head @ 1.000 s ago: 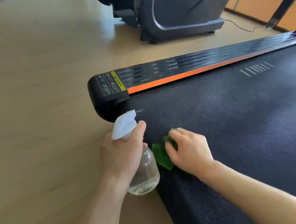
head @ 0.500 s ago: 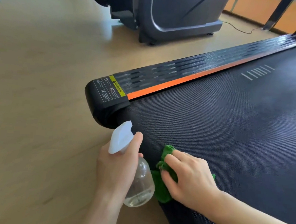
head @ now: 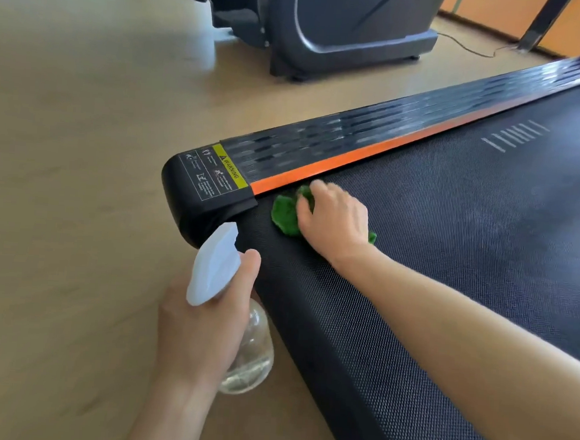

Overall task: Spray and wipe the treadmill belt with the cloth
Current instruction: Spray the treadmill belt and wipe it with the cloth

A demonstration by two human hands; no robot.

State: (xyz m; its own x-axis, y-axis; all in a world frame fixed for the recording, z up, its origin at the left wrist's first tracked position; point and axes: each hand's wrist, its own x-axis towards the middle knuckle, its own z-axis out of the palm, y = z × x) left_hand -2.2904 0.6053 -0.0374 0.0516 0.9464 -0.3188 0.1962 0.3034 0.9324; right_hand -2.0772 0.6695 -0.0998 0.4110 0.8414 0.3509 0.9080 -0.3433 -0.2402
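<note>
Here the right hand (head: 333, 219) presses a green cloth (head: 284, 214) on the treadmill belt (head: 451, 248), just beside the orange stripe (head: 354, 157) and near the rear corner cap (head: 197, 196) that carries the warning label (head: 212, 175). The fingers of this hand curl over the cloth, so its grip is closed on it; part of the cloth shows at both sides of the hand. The left hand (head: 202, 330) holds a clear spray bottle (head: 248, 357) with a white spray head (head: 215, 266), off the belt, in front of the corner cap and over the wooden floor (head: 79, 170). Its grip is closed around the bottle neck, with the thumb up beside the head. A little liquid sits in the bottom of the bottle. Beyond the corner cap, another dark machine (head: 329, 23) stands on the floor.
</note>
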